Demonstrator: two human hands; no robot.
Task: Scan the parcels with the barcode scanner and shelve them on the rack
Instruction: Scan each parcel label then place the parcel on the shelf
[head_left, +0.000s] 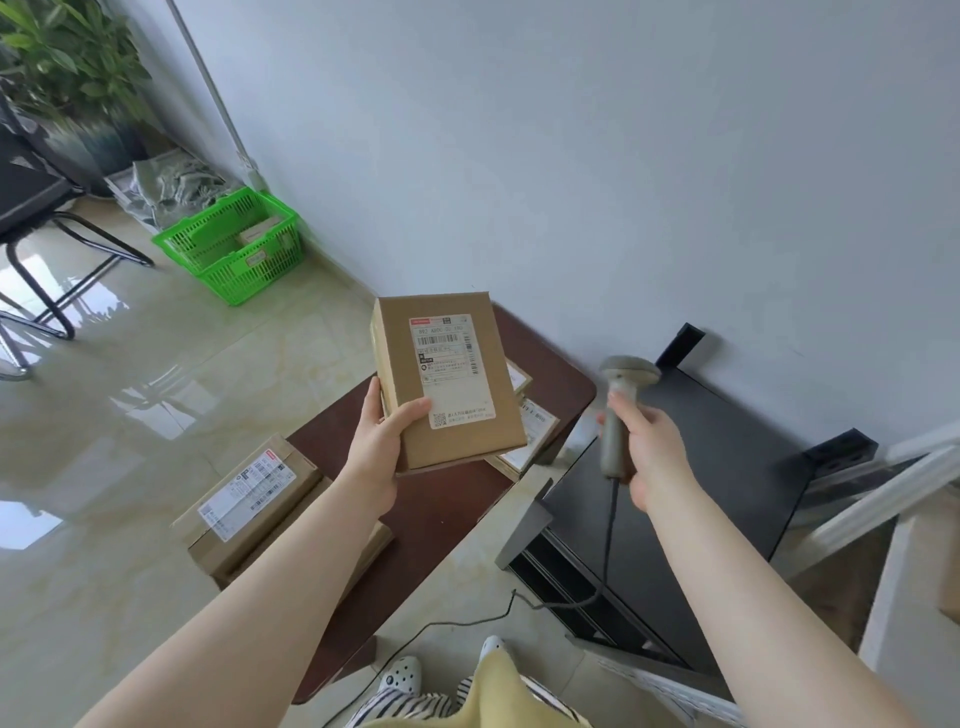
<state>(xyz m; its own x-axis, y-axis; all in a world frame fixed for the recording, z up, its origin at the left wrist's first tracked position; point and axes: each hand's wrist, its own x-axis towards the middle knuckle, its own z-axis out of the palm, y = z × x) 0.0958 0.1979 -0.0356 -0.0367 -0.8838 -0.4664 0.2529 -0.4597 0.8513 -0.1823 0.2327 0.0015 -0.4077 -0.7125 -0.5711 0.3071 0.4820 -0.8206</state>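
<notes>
left hand (375, 441) gripping flat cardboard parcel (447, 379), right hand (649, 447) round beige plastic scanner (621, 410)

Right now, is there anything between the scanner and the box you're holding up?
In the head view nothing blocks it: only open air separates the scanner from the held box, with other parcels lying lower on the table.
</notes>
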